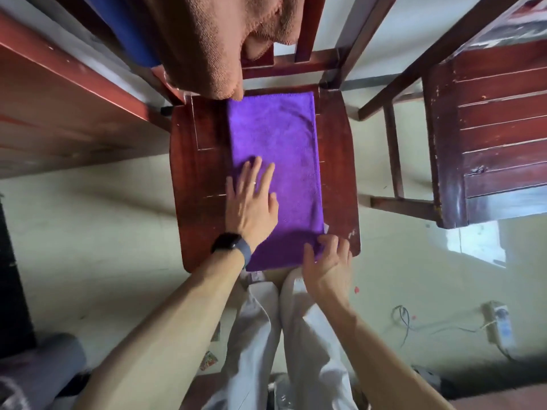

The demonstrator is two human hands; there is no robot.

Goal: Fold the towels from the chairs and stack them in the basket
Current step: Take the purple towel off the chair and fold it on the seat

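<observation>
A purple towel (284,149) lies flat as a long strip on the seat of a dark red wooden chair (337,161), its near end hanging over the front edge. My left hand (251,199), with a dark watch on the wrist, presses flat on the towel's left side with straight fingers. My right hand (325,258) has its fingers curled around the towel's near right corner at the seat's front edge. A brown towel (213,39) and a blue towel (130,28) hang over the chair's backrest. No basket is in view.
A second wooden chair (488,125) stands to the right. A red-brown table (59,119) runs along the left. On the pale floor at the right lie a power strip (500,324) and loose cables. My legs in light trousers stand in front of the seat.
</observation>
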